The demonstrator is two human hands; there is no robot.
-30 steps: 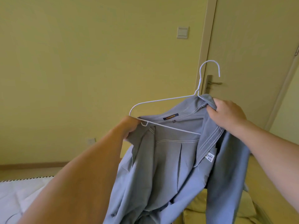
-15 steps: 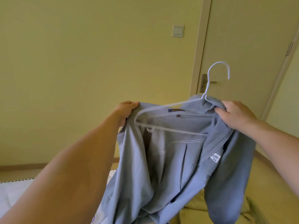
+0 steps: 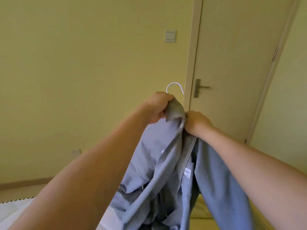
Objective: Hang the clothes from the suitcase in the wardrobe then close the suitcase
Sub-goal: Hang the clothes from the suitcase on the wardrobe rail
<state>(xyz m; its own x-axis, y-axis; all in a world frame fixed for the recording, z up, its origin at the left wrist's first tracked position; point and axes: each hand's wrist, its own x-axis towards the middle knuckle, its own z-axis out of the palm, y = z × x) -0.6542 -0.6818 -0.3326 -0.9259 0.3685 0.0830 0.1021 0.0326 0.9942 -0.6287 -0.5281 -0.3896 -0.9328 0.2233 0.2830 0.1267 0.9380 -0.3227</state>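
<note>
Both hands are working the shirt (image 3: pixel 166 163) collar, chest-high before the door (image 3: pixel 240 47). Left hand (image 3: pixel 159 105) is clenching collar and hanger (image 3: pixel 174 87) neck; right hand (image 3: pixel 196 122) is pinching the placket, likely to button it and stop slipping.

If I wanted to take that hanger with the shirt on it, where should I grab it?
Probably the white hanger by its neck, just under the bare hook, coming from above. Only the hook stands clear; the blue shirt covers the rest. The left hand and right hand grip the collar just below it.
</note>
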